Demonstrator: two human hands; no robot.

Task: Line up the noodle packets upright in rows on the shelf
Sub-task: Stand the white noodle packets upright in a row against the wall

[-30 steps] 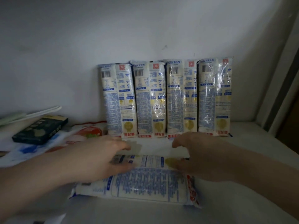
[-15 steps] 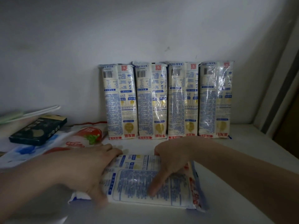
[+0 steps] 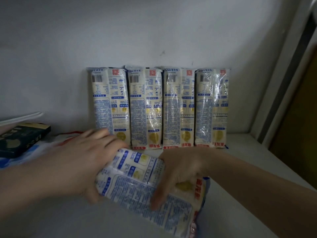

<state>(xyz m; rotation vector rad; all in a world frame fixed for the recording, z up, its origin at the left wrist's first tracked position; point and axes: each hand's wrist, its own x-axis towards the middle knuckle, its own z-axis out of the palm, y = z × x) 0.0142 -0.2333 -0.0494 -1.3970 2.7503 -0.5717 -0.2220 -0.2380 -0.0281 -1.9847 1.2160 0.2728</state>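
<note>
Left hand (image 3: 80, 162) grips the upper-left end of the loose noodle packet (image 3: 145, 189), fingers curled over its far edge and thumb under the near edge. Right hand (image 3: 180, 170) clamps the same packet nearer its lower-right end — thumb pressed on the printed face, fingers wrapped behind and out of sight. Packet is tilted, long axis running from about 10 o'clock down to 4 o'clock, its left end raised; whether its right end touches the shelf (image 3: 257, 169) I cannot tell. Beyond the hands, at 12 o'clock, the back row (image 3: 159, 107) stands complete as far as it goes: four matching packets upright, side by side and touching, leaning on the wall (image 3: 154, 31), print upside down. At 9 o'clock, well apart from the row, a dark box (image 3: 22, 138) lies on a printed plastic bag (image 3: 42, 148). Progress, as judged: one row of four done; the fifth packet is in hand, not yet upright and not yet placed — it looks set to start a second row in front. No further loose packets in view, so what remains past this one is unknown.
</note>
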